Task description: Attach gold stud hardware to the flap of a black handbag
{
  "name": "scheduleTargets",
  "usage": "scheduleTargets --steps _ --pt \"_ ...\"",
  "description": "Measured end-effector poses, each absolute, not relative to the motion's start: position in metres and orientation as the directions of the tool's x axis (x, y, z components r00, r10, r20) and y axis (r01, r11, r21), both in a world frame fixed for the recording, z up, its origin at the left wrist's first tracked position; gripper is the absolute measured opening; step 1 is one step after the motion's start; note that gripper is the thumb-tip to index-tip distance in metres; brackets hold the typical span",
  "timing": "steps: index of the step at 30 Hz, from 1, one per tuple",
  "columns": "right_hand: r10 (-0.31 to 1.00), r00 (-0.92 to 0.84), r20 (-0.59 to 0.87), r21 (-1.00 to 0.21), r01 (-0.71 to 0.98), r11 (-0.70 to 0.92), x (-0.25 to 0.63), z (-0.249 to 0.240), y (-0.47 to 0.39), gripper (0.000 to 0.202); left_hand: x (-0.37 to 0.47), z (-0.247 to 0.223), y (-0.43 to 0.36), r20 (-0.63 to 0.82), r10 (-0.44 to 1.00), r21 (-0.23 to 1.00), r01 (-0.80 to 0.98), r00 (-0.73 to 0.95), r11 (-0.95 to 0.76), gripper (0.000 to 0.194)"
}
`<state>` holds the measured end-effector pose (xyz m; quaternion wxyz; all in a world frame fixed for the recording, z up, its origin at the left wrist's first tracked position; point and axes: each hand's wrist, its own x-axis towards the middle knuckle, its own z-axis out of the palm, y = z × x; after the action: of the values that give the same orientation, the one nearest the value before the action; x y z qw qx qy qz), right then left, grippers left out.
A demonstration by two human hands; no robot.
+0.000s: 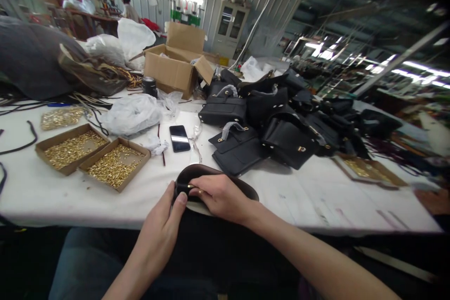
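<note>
A dark leather bag (200, 168) stands at the table's front edge, its opening turned up toward me. My left hand (168, 213) grips the bag's left rim, thumb on the near side and fingers behind. Inside the opening, my right hand (220, 194) is closed in a pinch on a small gold metal fitting (191, 186) near that left end. The fingertips partly cover the fitting, so its exact kind is unclear. Much of the bag's lower body is lost in the dark below the table edge.
Two cardboard trays of small gold fittings, a left one (52, 154) and a nearer one (123, 183), lie to the left. A phone (179, 138) rests beyond the bag. Black handbags (239, 150) are heaped behind, beside an open carton (168, 72). Another person (128, 7) sits far back.
</note>
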<state>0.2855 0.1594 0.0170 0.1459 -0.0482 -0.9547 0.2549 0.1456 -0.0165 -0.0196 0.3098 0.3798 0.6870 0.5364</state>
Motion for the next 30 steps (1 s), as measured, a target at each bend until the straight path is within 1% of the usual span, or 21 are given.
scheduleTargets --steps 3,5,7,9,13,16,21,23,25,28,30 --pt "0.136 -0.954 0.265 -0.437 0.007 0.899 0.278 0.018 0.155 0.017 0.146 -0.02 -0.016 -0.042 0.859 0.967 0.196 -0.511 0.164 0.067" --pt "0.145 -0.958 0.249 -0.379 0.041 0.925 0.272 0.022 0.152 0.016 0.145 -0.021 -0.017 -0.053 0.862 0.967 0.19 -0.503 0.17 0.067" --pt "0.16 -0.961 0.225 -0.351 0.074 0.933 0.266 0.026 0.149 0.017 0.143 -0.023 -0.019 -0.046 0.873 0.974 0.173 -0.485 0.147 0.064" --pt "0.167 -0.962 0.216 -0.378 0.075 0.923 0.262 0.029 0.148 0.017 0.142 -0.024 -0.02 -0.035 0.881 0.982 0.147 -0.472 0.118 0.062" --pt "0.206 -0.952 0.227 -0.475 0.076 0.877 0.261 0.03 0.148 0.018 0.142 -0.019 -0.019 -0.027 0.885 0.989 0.116 -0.465 0.091 0.06" --pt "0.244 -0.941 0.235 -0.499 0.098 0.861 0.264 0.025 0.147 0.022 0.142 -0.012 -0.014 -0.018 0.889 0.988 0.127 -0.458 0.086 0.058" --pt "0.258 -0.924 0.281 -0.469 0.102 0.877 0.264 0.017 0.146 0.023 0.134 -0.01 -0.01 -0.034 0.91 0.967 0.216 -0.414 0.135 0.057" --pt "0.242 -0.921 0.305 -0.463 0.079 0.883 0.264 0.015 0.146 0.025 0.132 -0.012 -0.01 -0.059 0.908 0.949 0.259 -0.414 0.18 0.059" --pt "0.214 -0.925 0.314 -0.452 0.052 0.89 0.263 0.014 0.146 0.026 0.131 -0.012 -0.011 -0.075 0.909 0.936 0.285 -0.41 0.206 0.057" --pt "0.171 -0.938 0.302 -0.401 0.038 0.915 0.263 0.016 0.146 0.024 0.133 -0.01 -0.012 -0.058 0.916 0.94 0.287 -0.397 0.184 0.049" --pt "0.162 -0.944 0.288 -0.363 0.049 0.931 0.262 0.019 0.145 0.022 0.135 -0.008 -0.011 -0.046 0.913 0.949 0.269 -0.404 0.167 0.049"
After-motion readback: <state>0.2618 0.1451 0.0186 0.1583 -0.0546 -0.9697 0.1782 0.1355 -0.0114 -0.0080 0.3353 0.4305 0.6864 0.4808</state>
